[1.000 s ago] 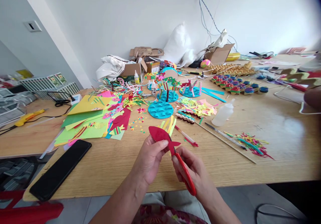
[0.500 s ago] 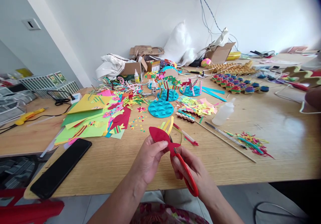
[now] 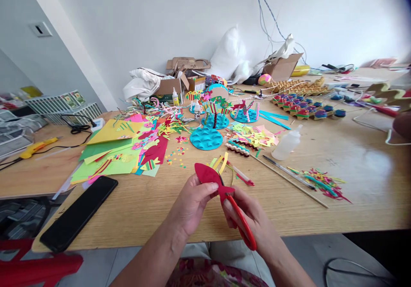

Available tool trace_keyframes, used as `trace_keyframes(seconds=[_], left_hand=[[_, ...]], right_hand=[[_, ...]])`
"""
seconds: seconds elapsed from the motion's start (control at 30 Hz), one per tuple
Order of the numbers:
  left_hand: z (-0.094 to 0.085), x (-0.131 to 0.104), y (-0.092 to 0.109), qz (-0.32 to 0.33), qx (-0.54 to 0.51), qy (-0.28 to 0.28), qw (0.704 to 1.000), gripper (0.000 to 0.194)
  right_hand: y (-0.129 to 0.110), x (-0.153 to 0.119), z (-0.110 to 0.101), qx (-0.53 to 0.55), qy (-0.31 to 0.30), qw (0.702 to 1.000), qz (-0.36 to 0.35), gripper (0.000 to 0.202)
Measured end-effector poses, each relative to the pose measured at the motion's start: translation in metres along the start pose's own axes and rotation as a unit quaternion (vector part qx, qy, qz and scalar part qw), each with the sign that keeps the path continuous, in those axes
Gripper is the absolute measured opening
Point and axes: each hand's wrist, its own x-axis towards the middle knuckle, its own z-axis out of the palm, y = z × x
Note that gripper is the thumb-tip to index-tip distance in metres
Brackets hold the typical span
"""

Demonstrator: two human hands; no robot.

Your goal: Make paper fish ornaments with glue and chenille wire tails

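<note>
With our left hand (image 3: 192, 199) we pinch a red paper fish (image 3: 204, 173) between thumb and fingers, above the near part of the wooden table (image 3: 154, 210). Our right hand (image 3: 248, 214) curls round the handles of red scissors (image 3: 246, 229), and a dark blade shows right at the narrow part by the fish's tail. To our left a black phone (image 3: 78, 212) lies at the near edge. Just past our hands we have yellow strips (image 3: 224, 162) and a red-tipped pen (image 3: 242, 176); then a translucent bottle (image 3: 287, 144) on its side and a scalloped blue disc (image 3: 206, 139). Farther off, by the wall, sits an open cardboard box (image 3: 169, 86).
</note>
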Motion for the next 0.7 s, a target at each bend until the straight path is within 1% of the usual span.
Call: trace_keyframes(seconds=[0.17,0.33,0.7], left_hand=[[-0.0005,-0.0004,-0.0009,-0.001,0.002,0.003,1.0,0.009],[-0.0014,0.0003,-0.0007,-0.001,0.008,-0.002,1.0,0.009],[-0.0075,0.0009,0.0021,-0.02,0.041,-0.028,0.999,0.009]], right_hand=[[0.0006,0.0014,0.0012,0.028,0.004,1.0,0.009,0.037],[0.0012,0.0011,0.0009,0.032,0.009,0.999,0.012,0.037],[0.0061,-0.0023,-0.0022,-0.009,0.02,1.0,0.018,0.035]])
